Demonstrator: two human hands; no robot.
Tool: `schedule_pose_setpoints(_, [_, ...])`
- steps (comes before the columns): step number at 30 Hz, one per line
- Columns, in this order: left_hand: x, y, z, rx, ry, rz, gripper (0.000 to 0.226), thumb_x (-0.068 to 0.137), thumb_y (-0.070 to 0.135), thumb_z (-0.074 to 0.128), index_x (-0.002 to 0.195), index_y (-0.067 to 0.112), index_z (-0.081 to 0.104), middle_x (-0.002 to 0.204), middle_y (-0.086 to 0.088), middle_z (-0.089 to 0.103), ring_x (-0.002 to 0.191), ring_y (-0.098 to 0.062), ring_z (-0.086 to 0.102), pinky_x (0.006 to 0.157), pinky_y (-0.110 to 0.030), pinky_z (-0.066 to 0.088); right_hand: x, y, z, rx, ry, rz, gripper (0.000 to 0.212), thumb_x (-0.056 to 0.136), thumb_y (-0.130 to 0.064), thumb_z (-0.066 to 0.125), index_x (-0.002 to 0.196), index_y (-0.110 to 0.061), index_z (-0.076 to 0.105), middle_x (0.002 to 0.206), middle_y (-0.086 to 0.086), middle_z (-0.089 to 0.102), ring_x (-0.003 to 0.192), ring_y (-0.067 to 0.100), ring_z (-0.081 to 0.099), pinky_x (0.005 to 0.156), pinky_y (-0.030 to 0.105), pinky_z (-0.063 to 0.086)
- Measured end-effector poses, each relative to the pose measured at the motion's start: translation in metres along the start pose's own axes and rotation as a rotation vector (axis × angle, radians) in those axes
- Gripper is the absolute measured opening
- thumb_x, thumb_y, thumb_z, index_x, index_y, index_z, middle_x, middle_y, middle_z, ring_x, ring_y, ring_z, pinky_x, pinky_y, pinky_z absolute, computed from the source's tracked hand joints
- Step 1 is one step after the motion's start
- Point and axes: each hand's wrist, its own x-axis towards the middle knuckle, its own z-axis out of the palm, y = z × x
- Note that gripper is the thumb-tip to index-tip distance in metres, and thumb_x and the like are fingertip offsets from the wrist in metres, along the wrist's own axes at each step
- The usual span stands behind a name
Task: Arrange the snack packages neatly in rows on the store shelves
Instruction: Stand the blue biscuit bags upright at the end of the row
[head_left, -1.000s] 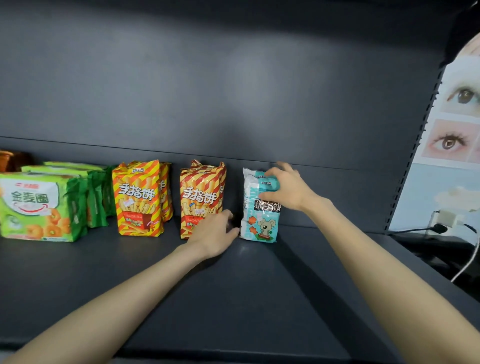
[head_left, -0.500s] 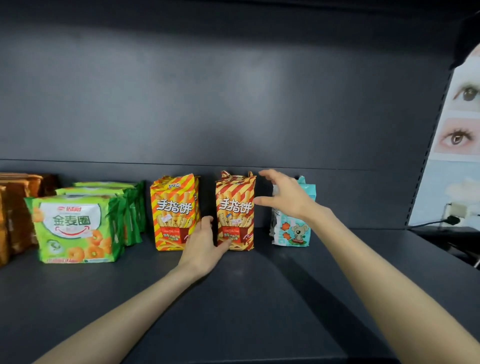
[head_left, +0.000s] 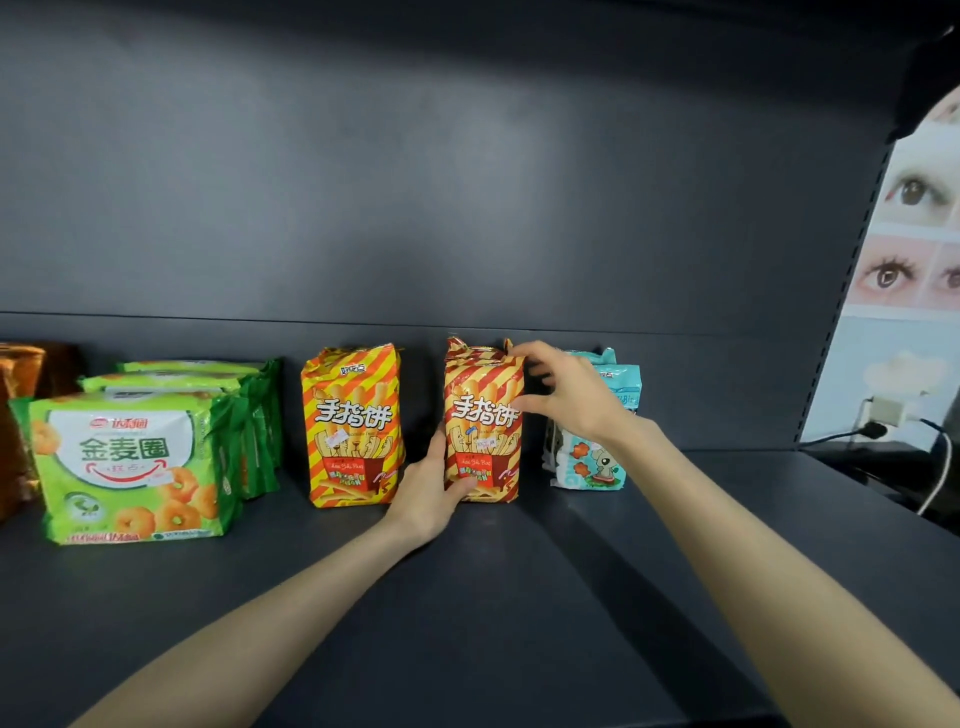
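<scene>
Two orange-and-yellow striped snack bags stand upright on the dark shelf (head_left: 467, 597). My left hand (head_left: 428, 491) grips the lower left corner of the right striped bag (head_left: 483, 415), thumb across its front. My right hand (head_left: 566, 395) pinches that bag's upper right edge. The left striped bag (head_left: 353, 426) stands free beside it. A pale blue bag with a cartoon animal (head_left: 592, 462) stands just right, partly hidden behind my right wrist.
Green snack packs (head_left: 130, 467) stand in a row at the left, with brown packs (head_left: 21, 415) at the far left edge. The shelf's back panel (head_left: 467, 208) rises behind. A poster, a plug and cables (head_left: 893, 426) lie beyond the shelf's right end.
My right hand left the blue bag and moved left onto the right striped bag's top edge. My left hand closed around that bag's lower corner. The view shifted left.
</scene>
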Motion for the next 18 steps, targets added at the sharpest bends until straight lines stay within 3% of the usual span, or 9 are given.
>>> schedule_pose_setpoints(4, [0.0013,-0.0005,0.001,-0.001,0.002,0.014,0.077,0.09,0.023,0.059,0.149,0.016,0.011,0.143,-0.005,0.045,0.131,-0.021,0.044,0.106,-0.037,0.039,-0.0009,0.0021,-0.0005,0.01,0.001,-0.01,0.053,0.085,-0.013,0.067,0.133,-0.016,0.045,0.132,0.004,0.053,0.121,0.022,0.051,0.095,0.031,0.044])
schedule_pose_setpoints(18, [0.005,-0.0025,0.0,0.042,-0.005,-0.001,0.073,0.09,0.025,0.059,0.147,0.013,0.015,0.142,-0.007,0.045,0.13,-0.022,0.045,0.104,-0.037,0.042,0.0054,0.002,0.0035,-0.026,0.003,0.01,0.054,0.085,-0.013,0.067,0.133,-0.017,0.043,0.133,0.005,0.052,0.122,0.023,0.051,0.098,0.036,0.045])
